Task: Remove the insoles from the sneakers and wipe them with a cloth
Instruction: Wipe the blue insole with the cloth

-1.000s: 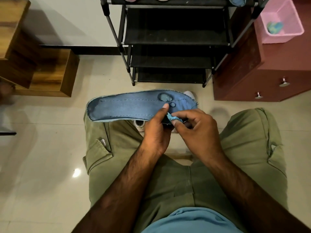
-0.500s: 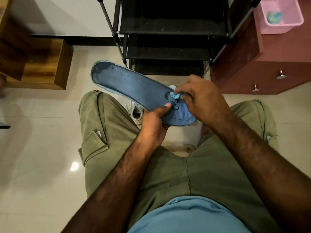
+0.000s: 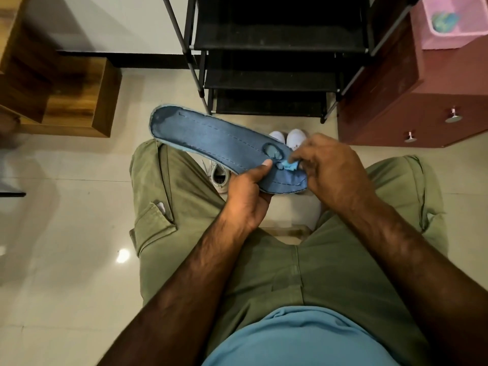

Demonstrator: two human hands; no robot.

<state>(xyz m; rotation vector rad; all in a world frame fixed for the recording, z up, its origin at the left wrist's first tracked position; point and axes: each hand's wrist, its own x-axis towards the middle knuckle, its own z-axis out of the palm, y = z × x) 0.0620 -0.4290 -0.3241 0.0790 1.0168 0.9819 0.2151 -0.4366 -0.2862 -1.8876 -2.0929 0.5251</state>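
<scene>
Above the lap, left fingers [image 3: 264,165] grip the insole [image 3: 211,138]; right fingers [image 3: 303,156] pinch cloth [image 3: 289,166] on it.

Held insole [image 3: 211,143] over lap [image 3: 264,273] — sneakers [image 3: 297,137] on floor [image 3: 66,233] beneath, rack [image 3: 277,35] behind them; cabinet [image 3: 409,114] rt w/ basket [image 3: 446,43] on top, wooden unit [image 3: 79,101] left.

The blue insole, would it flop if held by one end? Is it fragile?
Probably semi-stiff and light: the insole juts out nearly straight though the left hand grips only one end. Its worn patch suggests the top layer could tear.
</scene>
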